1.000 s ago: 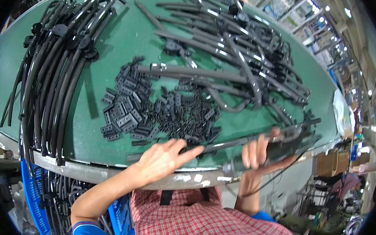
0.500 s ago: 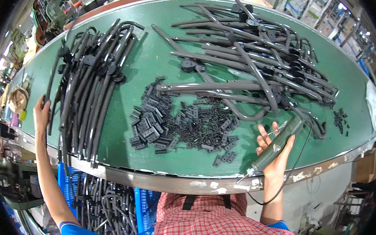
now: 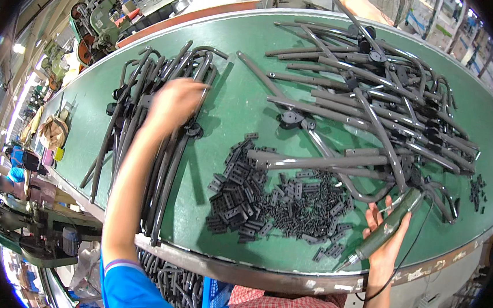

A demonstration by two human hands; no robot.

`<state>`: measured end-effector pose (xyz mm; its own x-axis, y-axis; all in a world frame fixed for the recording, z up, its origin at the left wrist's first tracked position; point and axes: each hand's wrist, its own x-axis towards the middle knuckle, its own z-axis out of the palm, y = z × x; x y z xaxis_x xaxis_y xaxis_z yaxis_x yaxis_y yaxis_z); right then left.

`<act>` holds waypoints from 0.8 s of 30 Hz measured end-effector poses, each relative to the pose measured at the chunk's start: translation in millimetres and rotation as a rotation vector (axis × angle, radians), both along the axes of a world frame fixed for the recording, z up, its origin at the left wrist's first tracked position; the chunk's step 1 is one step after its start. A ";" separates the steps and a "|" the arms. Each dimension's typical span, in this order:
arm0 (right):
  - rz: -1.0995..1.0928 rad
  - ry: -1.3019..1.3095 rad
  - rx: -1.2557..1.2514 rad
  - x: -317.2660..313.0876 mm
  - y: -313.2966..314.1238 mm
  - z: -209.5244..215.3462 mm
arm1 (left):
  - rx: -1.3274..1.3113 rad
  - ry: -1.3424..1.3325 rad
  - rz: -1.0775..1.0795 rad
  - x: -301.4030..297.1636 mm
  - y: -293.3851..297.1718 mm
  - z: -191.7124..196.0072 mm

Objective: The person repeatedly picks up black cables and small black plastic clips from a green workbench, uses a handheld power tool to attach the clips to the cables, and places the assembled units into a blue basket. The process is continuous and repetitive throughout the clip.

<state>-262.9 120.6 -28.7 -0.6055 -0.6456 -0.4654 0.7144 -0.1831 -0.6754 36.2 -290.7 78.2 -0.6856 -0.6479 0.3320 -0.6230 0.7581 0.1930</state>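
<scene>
My right hand (image 3: 386, 253) holds a green corded electric screwdriver (image 3: 381, 233) near the table's front edge. The tool lies slanted across the palm, bit pointing down and left. On the left, my left hand (image 3: 175, 105) is over a bundle of dark bent metal tubes (image 3: 166, 176) with black round joints; its fingers are by the bundle's upper right tube. Motion smears this hand, so its grip is unclear. Between the hands lie a pile of small black rectangular plates (image 3: 236, 196) and a heap of dark screws (image 3: 305, 213).
More jointed tubes (image 3: 342, 112) are stacked across the table's far right. A few small black pieces (image 3: 477, 192) lie near the right edge of the green table (image 3: 206, 220). Below its front edge, a blue crate (image 3: 212, 293) stands beside more tubes. The screwdriver's cord loops past the edge.
My left hand has moved from the bundle's outer left side to over its upper right part. The view has shifted left; the screwdriver stays in my right hand.
</scene>
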 end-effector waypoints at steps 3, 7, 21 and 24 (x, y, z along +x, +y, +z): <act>0.013 -0.032 -0.001 4.5 -5.7 9.2 | -0.290 -0.073 -0.400 -112.1 -39.4 -83.9; -0.001 -0.100 -0.059 0.1 -1.7 4.4 | -0.089 -0.387 -0.387 -160.8 -81.4 -115.2; 0.027 0.151 -0.585 61.6 34.1 35.3 | -0.045 -0.453 -0.561 -104.2 -41.2 -83.3; 0.077 0.140 -0.727 67.7 60.7 45.0 | -0.148 -0.396 -0.637 -89.5 -14.7 -70.0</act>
